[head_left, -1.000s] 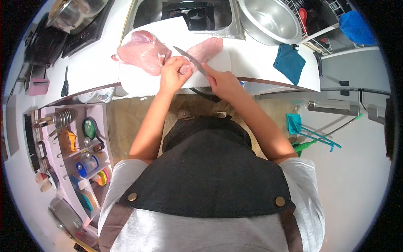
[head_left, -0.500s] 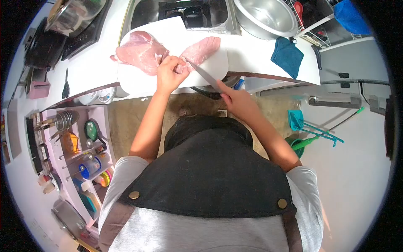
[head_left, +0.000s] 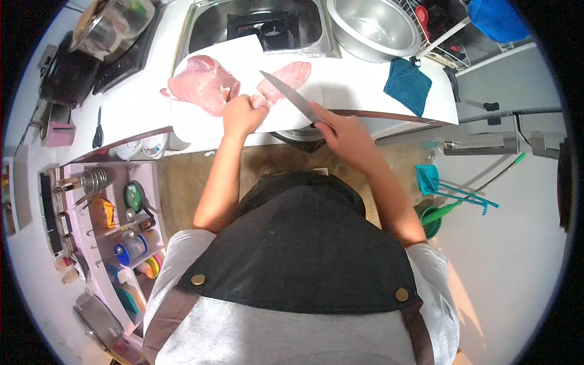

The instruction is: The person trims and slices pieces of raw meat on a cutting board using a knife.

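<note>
A large piece of raw meat (head_left: 204, 85) lies on the left of the white cutting board (head_left: 194, 129). To its right is a smaller, longer piece of raw meat (head_left: 293, 75). My left hand (head_left: 242, 115) is closed on the near end of this smaller piece, with its fingertips pinching the meat. My right hand (head_left: 345, 135) grips a kitchen knife (head_left: 292, 96) by its handle, which the fingers mostly hide. The blade points up and to the left, over the smaller piece; whether it touches the meat I cannot tell.
Behind the board is a sink (head_left: 201, 30), with a large metal basin (head_left: 377, 30) to its right. A folded blue cloth (head_left: 407, 86) lies near the counter's right end. Scissors (head_left: 98, 129) rest on the left counter. A pot (head_left: 112, 30) stands at the back left.
The knife has lifted from beside my left fingers, and its tip now sits higher and farther left. My left hand has shifted slightly toward me, its fingers still on the smaller piece.
</note>
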Tool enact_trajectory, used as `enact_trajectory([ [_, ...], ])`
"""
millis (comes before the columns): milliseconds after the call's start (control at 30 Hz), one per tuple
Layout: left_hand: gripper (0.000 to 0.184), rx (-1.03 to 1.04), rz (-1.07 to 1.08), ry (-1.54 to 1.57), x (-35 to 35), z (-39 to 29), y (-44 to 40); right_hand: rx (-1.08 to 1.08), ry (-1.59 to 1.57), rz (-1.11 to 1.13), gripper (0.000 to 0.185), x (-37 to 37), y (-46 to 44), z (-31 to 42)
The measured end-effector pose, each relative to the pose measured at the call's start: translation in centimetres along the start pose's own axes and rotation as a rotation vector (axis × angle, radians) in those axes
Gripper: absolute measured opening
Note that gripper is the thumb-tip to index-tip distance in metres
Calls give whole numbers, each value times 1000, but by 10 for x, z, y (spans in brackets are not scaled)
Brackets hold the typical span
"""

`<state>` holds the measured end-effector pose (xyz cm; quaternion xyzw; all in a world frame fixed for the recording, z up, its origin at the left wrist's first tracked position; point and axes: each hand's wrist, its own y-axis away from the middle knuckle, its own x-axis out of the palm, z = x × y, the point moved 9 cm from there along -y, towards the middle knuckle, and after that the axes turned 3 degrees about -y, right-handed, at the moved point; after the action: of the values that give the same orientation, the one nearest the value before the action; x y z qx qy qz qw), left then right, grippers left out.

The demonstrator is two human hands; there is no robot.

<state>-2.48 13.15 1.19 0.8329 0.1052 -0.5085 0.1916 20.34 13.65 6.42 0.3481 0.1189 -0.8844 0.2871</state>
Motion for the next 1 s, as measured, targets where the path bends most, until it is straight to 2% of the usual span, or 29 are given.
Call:
enact_trajectory([
  [33,38,3,-4,-4,6,13,-2,4,21,-3,44,7,-14,1],
  [100,23,69,35,684,19,40,-2,5,40,-7,43,14,-23,-3],
  [133,23,68,31,682,18,47,2,-34,4,-35,43,14,-25,-2],
  [200,20,17,239,1127,28,50,15,-81,-34,-58,44,16,-24,-5],
  [400,22,-26,211,1101,27,61,17,-2,-35,-73,44,15,-9,-26],
  [500,19,-98,163,1098,26,58,20,-7,-66,6,44,25,-13,-10],
  [567,18,-113,148,1099,27,58,20,65,107,115,42,36,-19,-8],
  [600,17,-129,130,1102,27,60,20,65,107,115,42,39,-21,-9],
  [667,17,-131,131,1101,27,61,19,-67,93,44,40,43,-27,-4],
  [767,16,-133,141,1110,32,66,18,-57,171,71,40,57,-34,-13],
  [1000,15,-179,146,1136,38,83,15,58,223,206,44,39,21,-31],
])
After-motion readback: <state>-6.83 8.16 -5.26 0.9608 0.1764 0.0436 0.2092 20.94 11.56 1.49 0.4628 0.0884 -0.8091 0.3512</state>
